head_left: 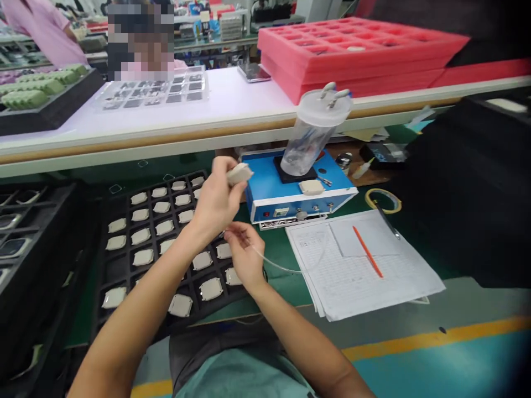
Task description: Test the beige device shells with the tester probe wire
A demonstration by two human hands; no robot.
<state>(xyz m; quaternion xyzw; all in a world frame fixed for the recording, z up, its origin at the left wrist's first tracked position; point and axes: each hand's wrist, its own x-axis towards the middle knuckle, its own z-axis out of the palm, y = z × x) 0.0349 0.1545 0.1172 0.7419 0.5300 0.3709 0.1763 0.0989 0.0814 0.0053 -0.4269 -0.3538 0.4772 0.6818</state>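
My left hand [215,200] is raised above the black tray [124,260] and pinches a small white square casing [239,173] between thumb and fingers. Just below it, my right hand [244,255] is closed on the end of a thin clear tube [282,269], which trails right across the green mat toward the papers. The tray holds several rows of the same white casings [211,288]. Behind the hands stands a blue test box [265,190] with another white casing [311,187] on top and a clear plastic canister [309,138] on a black pad.
A stack of ruled papers [365,265] with an orange pen [367,251] lies to the right, beside a tape roll [384,200]. Black trays [25,237] sit at left. Pink foam trays [357,52] rest on the raised white shelf [232,105]. Another person sits beyond it.
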